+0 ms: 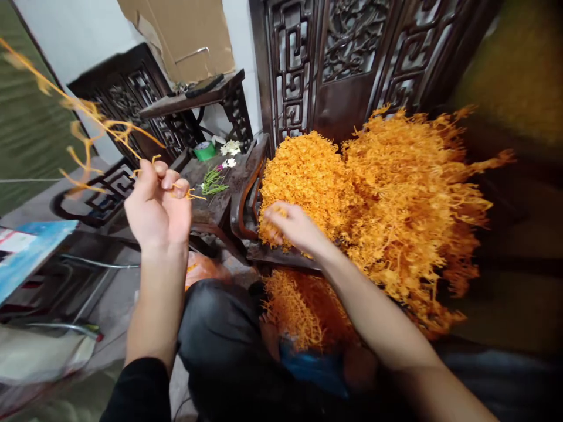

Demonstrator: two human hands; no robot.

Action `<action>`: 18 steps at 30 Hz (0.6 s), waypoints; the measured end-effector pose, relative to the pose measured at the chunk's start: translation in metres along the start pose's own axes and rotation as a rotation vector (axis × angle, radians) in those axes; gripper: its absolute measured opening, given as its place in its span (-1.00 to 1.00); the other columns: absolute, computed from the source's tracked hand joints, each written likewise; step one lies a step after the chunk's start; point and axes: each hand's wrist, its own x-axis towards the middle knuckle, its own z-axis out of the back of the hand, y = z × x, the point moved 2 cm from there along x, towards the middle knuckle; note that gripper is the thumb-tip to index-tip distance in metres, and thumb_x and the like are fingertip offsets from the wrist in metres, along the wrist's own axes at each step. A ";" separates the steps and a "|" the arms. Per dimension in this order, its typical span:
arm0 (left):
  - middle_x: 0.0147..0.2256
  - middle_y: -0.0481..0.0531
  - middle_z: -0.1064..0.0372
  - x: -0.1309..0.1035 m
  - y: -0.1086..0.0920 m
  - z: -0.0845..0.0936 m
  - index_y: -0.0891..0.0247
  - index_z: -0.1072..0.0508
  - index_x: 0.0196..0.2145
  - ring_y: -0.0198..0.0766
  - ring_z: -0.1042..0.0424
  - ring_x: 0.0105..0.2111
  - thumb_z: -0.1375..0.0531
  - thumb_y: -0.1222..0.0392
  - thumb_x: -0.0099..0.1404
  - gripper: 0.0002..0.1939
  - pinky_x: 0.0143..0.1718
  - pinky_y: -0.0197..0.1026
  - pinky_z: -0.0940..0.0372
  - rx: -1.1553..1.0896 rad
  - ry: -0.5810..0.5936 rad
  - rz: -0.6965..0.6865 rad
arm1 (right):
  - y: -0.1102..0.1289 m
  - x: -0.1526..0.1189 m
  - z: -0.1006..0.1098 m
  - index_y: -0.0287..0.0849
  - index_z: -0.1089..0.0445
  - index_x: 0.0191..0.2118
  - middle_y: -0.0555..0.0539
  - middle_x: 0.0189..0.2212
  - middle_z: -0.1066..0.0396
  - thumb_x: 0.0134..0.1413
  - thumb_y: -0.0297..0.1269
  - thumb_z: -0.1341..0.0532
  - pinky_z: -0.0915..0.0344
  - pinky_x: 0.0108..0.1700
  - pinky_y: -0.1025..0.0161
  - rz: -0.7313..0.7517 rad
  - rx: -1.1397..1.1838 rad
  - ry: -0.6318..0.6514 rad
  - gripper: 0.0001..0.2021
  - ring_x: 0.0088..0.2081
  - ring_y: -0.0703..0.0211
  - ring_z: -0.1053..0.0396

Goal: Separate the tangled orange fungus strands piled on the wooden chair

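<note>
My left hand [159, 205] is raised at the left, its fingers closed in a pinch around a thin, branching orange plastic-looking stem [99, 120]. That stem stretches up to the upper left edge, its side twigs blurred; short ends poke out past my fingertips. Lower and to the right, my right hand [295, 227] is at the near-left edge of a heap of small orange sprigs [303, 170]. Its fingers are curled, with some orange showing between them, but blur hides what they hold. Against the heap leans a large bushy bundle of orange branching stems [409, 193].
More orange stems [294, 305] lie low, above something blue [314, 366]. A dark carved wooden chair [246, 193] holds green tape [204, 150], white flowers [231, 147] and green stems [214, 180]. Behind are a small side table [193, 97] and cardboard [185, 35].
</note>
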 end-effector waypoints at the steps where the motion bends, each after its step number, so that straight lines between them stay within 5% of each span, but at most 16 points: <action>1: -0.45 -0.09 -0.30 -0.007 -0.002 -0.001 0.21 -0.30 -0.47 -0.46 -0.17 -0.55 -0.17 0.28 0.47 -0.70 -0.53 -0.36 -0.18 0.018 0.028 -0.017 | -0.003 0.022 0.020 -0.17 -0.40 -0.25 -0.02 -0.53 -0.41 0.28 -0.14 -0.13 -0.31 -0.49 0.26 -0.003 -0.116 -0.128 -0.78 -0.58 0.23 -0.32; 4: -0.42 -0.10 -0.32 -0.024 -0.005 -0.006 0.19 -0.33 -0.45 -0.44 -0.20 -0.52 -0.25 0.30 0.40 -0.74 -0.50 -0.35 -0.19 0.063 0.074 -0.086 | -0.009 0.091 0.074 -0.28 -0.49 -0.16 -0.26 -0.32 -0.52 0.21 -0.30 -0.12 -0.42 -0.15 0.02 0.065 -0.620 -0.508 -0.76 -0.30 -0.03 -0.48; 7: -0.43 -0.11 -0.31 -0.030 -0.004 -0.009 0.20 -0.34 -0.45 -0.43 -0.20 -0.51 -0.28 0.32 0.37 -0.75 -0.48 -0.33 -0.18 0.064 0.066 -0.153 | -0.021 0.143 0.095 -0.38 -0.39 0.17 -0.45 0.04 -0.42 0.23 -0.33 -0.07 -0.30 0.11 -0.15 0.147 -1.050 -0.616 -0.55 0.05 -0.26 -0.40; 11: -0.44 -0.10 -0.28 -0.029 0.008 -0.007 0.18 -0.34 -0.43 -0.41 -0.26 -0.50 -0.32 0.25 0.35 -0.75 -0.46 -0.30 -0.19 0.095 -0.015 -0.161 | -0.051 0.174 0.089 -0.37 -0.05 0.44 -0.51 0.36 -0.06 0.15 -0.25 -0.19 -0.08 0.26 -0.32 0.224 -1.365 -0.388 -0.24 0.32 -0.44 -0.08; 15: -0.40 -0.08 -0.28 -0.029 0.031 -0.002 0.20 -0.37 -0.37 -0.39 -0.37 -0.41 -0.33 0.24 0.34 -0.81 -0.38 -0.32 -0.26 0.123 -0.058 -0.144 | -0.069 0.193 0.087 -0.35 0.10 0.50 -0.42 0.51 0.34 0.26 -0.13 -0.10 0.34 0.34 -0.54 0.092 -1.410 -0.110 -0.21 0.49 -0.50 0.41; 18: -0.34 -0.06 -0.31 -0.033 0.047 -0.001 0.21 -0.39 -0.32 -0.31 -0.45 -0.28 -0.37 0.24 0.30 -0.81 -0.28 -0.31 -0.33 0.129 -0.048 -0.139 | -0.055 0.204 0.094 -0.28 0.18 0.53 -0.33 0.52 0.33 0.32 -0.23 0.01 0.31 0.36 -0.55 0.013 -1.338 -0.035 -0.27 0.51 -0.45 0.42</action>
